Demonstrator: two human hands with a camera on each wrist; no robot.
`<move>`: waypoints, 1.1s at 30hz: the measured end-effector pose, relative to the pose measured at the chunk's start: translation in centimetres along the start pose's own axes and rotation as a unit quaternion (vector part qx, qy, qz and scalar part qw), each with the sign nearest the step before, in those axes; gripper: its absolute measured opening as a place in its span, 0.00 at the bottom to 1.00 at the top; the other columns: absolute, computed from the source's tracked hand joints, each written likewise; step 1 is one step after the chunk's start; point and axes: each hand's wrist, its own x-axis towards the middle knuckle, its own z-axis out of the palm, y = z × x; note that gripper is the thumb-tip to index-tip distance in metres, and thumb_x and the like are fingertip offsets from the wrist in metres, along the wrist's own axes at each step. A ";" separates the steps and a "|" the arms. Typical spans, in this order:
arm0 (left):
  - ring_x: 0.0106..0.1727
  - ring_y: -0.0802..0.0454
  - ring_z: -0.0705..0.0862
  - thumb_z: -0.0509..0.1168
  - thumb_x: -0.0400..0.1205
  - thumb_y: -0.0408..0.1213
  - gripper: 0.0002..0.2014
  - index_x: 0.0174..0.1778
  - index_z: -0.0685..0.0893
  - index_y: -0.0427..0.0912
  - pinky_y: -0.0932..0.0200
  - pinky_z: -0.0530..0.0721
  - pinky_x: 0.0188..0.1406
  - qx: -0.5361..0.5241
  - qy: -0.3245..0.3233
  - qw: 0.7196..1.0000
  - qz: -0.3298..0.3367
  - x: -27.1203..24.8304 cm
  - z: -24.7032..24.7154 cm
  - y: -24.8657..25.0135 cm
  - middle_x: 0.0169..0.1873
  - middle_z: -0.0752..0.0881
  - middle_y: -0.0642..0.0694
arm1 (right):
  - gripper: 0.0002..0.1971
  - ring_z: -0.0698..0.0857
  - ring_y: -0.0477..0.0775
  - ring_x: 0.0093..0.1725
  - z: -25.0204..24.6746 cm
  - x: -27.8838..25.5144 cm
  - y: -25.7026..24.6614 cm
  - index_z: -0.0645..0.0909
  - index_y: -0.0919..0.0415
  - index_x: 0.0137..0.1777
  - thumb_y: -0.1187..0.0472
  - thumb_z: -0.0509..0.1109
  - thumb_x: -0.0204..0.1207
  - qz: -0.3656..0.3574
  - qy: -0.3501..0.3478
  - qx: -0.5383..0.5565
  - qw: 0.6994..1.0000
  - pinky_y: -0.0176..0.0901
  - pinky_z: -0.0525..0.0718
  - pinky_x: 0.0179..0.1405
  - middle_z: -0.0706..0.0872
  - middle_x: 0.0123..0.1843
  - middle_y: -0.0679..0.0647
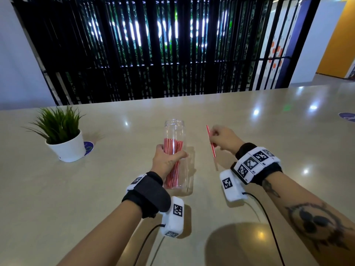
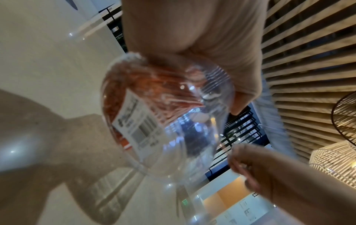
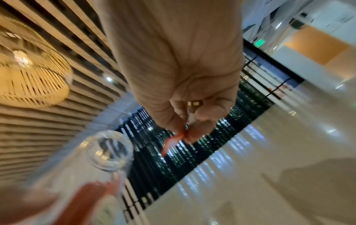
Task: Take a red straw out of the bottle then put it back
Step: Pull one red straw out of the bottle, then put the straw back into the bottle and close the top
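Note:
A tall clear bottle (image 1: 175, 131) stands on the table, open at the top, with a bundle of several red striped straws (image 1: 173, 166) inside. My left hand (image 1: 166, 160) grips the bottle around its middle; the left wrist view shows the bottle (image 2: 173, 115) from below, with a white barcode label (image 2: 138, 126). To the right of the bottle my right hand (image 1: 221, 139) pinches one red straw (image 1: 211, 143) between thumb and fingertips, clear of the bottle and slanting down toward the table. In the right wrist view the straw (image 3: 170, 143) sticks out beyond the bottle's mouth (image 3: 111, 150).
A small green plant in a white pot (image 1: 65, 146) stands at the left on the glossy beige table (image 1: 96, 189). A blue round sticker (image 1: 347, 117) lies at the far right edge. Black vertical slats (image 1: 153, 54) rise behind the table's far edge.

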 end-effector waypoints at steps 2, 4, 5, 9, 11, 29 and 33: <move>0.44 0.47 0.83 0.76 0.53 0.47 0.37 0.57 0.70 0.43 0.53 0.82 0.43 0.000 0.008 1.000 0.014 -0.2 -0.8 -0.1 0.44 0.80 0.47 | 0.11 0.78 0.46 0.31 0.3 0.2 -2.8 0.72 0.57 0.37 0.72 0.60 0.77 -0.069 0.083 0.089 0.990 0.30 0.74 0.24 0.77 0.32 0.50; 0.45 0.47 0.83 0.76 0.50 0.49 0.37 0.54 0.70 0.45 0.51 0.83 0.46 0.006 0.016 1.000 0.022 -0.4 -1.8 -0.1 0.44 0.80 0.47 | 0.07 0.80 0.44 0.33 0.8 0.6 -5.6 0.73 0.61 0.50 0.72 0.61 0.78 -0.121 0.142 0.160 0.969 0.24 0.76 0.24 0.79 0.34 0.52; 0.45 0.46 0.83 0.76 0.51 0.48 0.36 0.54 0.70 0.46 0.49 0.83 0.48 0.010 0.018 0.999 0.025 -0.5 -2.4 -0.2 0.44 0.80 0.47 | 0.10 0.82 0.47 0.35 1.2 0.9 -7.0 0.72 0.62 0.57 0.71 0.61 0.78 -0.141 0.155 0.172 0.963 0.26 0.79 0.28 0.81 0.36 0.54; 0.44 0.48 0.83 0.76 0.56 0.43 0.33 0.56 0.70 0.43 0.49 0.83 0.50 0.015 0.037 0.998 0.046 -0.6 -4.4 -0.2 0.42 0.81 0.49 | 0.14 0.84 0.66 0.49 2.7 1.8 -11.4 0.76 0.64 0.63 0.71 0.60 0.79 -0.199 0.157 0.144 0.956 0.53 0.82 0.47 0.78 0.36 0.52; 0.43 0.50 0.83 0.75 0.57 0.42 0.33 0.56 0.69 0.43 0.52 0.81 0.47 0.011 0.053 0.997 0.060 -0.8 -5.3 -0.2 0.42 0.81 0.50 | 0.08 0.83 0.65 0.46 3.1 2.0 -12.9 0.78 0.64 0.52 0.71 0.59 0.79 -0.222 0.168 0.156 0.948 0.54 0.82 0.45 0.75 0.34 0.46; 0.46 0.52 0.84 0.75 0.52 0.47 0.39 0.60 0.70 0.43 0.65 0.81 0.40 -0.037 0.016 0.993 0.110 -1.4 -8.9 0.0 0.47 0.82 0.46 | 0.07 0.70 0.53 0.32 6.8 1.3 -16.2 0.70 0.62 0.35 0.66 0.62 0.74 -0.210 0.070 0.053 0.974 0.49 0.71 0.38 0.70 0.27 0.48; 0.46 0.51 0.84 0.75 0.52 0.46 0.39 0.60 0.70 0.43 0.62 0.82 0.41 -0.044 0.012 0.993 0.112 -1.4 -9.0 0.1 0.47 0.82 0.46 | 0.10 0.65 0.49 0.26 7.0 0.7 -15.8 0.68 0.62 0.30 0.65 0.63 0.71 -0.167 0.040 0.085 0.981 0.44 0.65 0.34 0.68 0.25 0.50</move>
